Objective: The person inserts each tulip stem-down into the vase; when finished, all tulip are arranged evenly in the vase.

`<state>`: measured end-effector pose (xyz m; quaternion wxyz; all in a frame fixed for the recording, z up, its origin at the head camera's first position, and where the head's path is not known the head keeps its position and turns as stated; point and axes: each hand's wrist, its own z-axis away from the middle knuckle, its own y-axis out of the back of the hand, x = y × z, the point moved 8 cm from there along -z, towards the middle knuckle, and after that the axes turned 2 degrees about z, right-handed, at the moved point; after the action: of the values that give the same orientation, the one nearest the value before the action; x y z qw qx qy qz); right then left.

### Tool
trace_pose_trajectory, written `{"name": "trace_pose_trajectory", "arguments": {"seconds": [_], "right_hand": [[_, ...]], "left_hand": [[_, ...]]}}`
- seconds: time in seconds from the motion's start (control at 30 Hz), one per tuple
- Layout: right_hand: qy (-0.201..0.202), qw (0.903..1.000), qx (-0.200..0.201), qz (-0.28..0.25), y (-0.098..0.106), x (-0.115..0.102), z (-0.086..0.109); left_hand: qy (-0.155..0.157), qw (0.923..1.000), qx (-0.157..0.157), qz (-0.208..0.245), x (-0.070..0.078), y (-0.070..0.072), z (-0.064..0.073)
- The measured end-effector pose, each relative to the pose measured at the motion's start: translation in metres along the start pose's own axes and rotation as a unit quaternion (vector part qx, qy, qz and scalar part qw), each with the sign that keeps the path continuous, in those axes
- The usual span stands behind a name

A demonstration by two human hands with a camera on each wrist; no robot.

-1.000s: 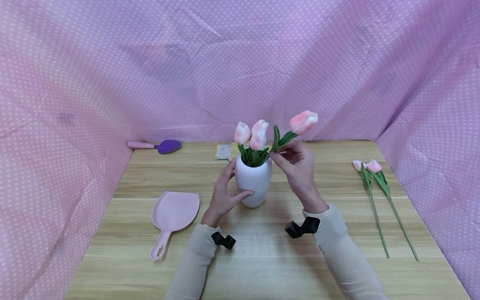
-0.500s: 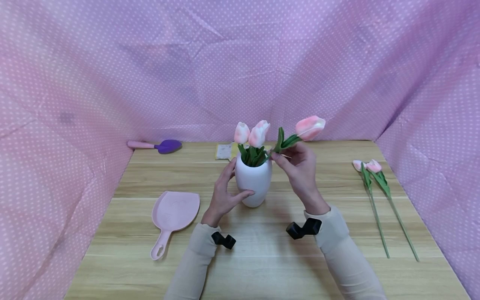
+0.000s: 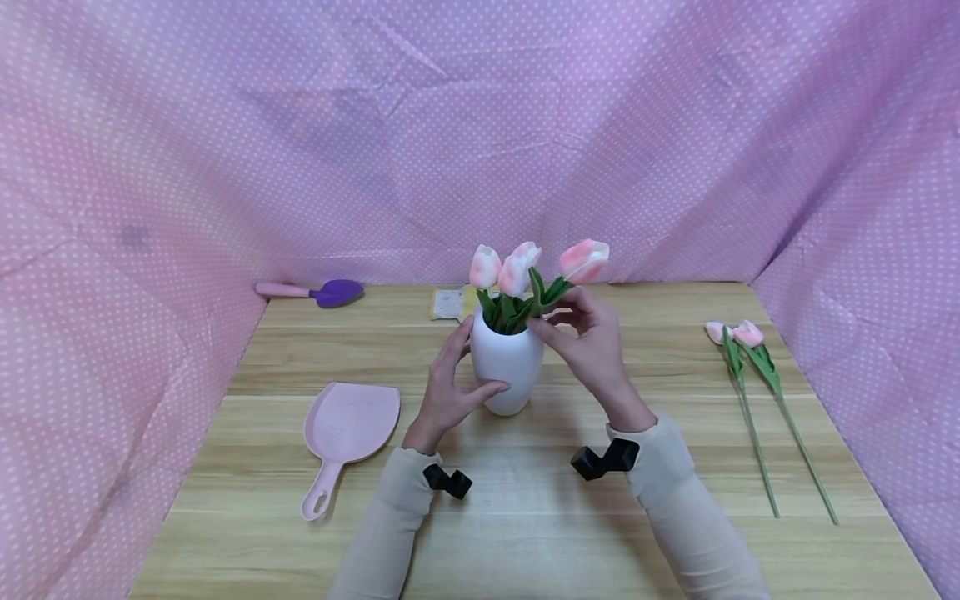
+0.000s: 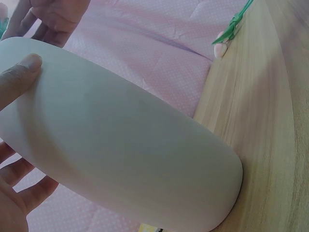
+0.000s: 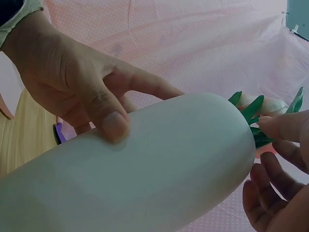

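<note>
A white vase (image 3: 507,371) stands upright on the table, holding pink-and-white tulips (image 3: 516,273) with green leaves. My left hand (image 3: 447,392) grips its left side, thumb across the front and fingers behind; the left wrist view shows the thumb (image 4: 21,75) on the white wall. At the right of the rim, my right hand (image 3: 592,346) pinches another tulip (image 3: 585,262) low by its leaves, its bloom leaning right. In the right wrist view the pinching fingertips (image 5: 270,126) are close to the vase mouth. The lower stem of this tulip is hidden.
Two loose tulips (image 3: 761,375) lie on the table's right side. To the left is a pink dustpan (image 3: 352,421). A purple trowel (image 3: 337,293) with a pink handle lies at the back left edge, and a small packet (image 3: 447,303) sits behind the vase.
The tulip in my right hand first shifted right and slightly down, then came back left, closer to the vase mouth. My left hand and the vase have stayed put.
</note>
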<state>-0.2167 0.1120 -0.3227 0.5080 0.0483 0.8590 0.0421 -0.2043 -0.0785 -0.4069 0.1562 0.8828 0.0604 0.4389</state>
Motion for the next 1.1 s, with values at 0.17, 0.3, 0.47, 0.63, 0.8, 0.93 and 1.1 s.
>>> {"name": "trace_pose_trajectory", "arguments": {"seconds": [0.17, 0.3, 0.47, 0.63, 0.8, 0.93, 1.1], "right_hand": [[-0.012, 0.9993, 0.014, -0.032, 0.004, 0.001, 0.000], [0.001, 0.9984, 0.032, -0.047, 0.006, -0.004, -0.001], [0.022, 0.9991, 0.025, -0.024, 0.002, -0.010, -0.001], [0.018, 0.9991, 0.032, -0.018, 0.004, -0.007, 0.001], [0.001, 0.9981, 0.045, -0.041, 0.016, 0.002, 0.004], [-0.012, 0.9956, 0.062, -0.069, 0.031, 0.012, 0.008], [-0.019, 0.9884, 0.097, -0.116, 0.057, 0.022, 0.014]], "left_hand": [[0.000, 1.0000, -0.001, 0.002, -0.001, 0.000, -0.001], [0.000, 1.0000, -0.001, 0.008, -0.001, 0.000, -0.001], [-0.007, 1.0000, 0.002, 0.005, -0.001, 0.001, -0.001], [-0.009, 1.0000, 0.002, -0.002, -0.002, 0.001, -0.002], [-0.009, 0.9999, 0.001, 0.006, -0.001, 0.000, -0.002], [-0.011, 0.9999, 0.000, 0.009, -0.001, 0.000, -0.002], [-0.011, 0.9999, 0.001, 0.009, -0.001, 0.000, -0.003]]}}
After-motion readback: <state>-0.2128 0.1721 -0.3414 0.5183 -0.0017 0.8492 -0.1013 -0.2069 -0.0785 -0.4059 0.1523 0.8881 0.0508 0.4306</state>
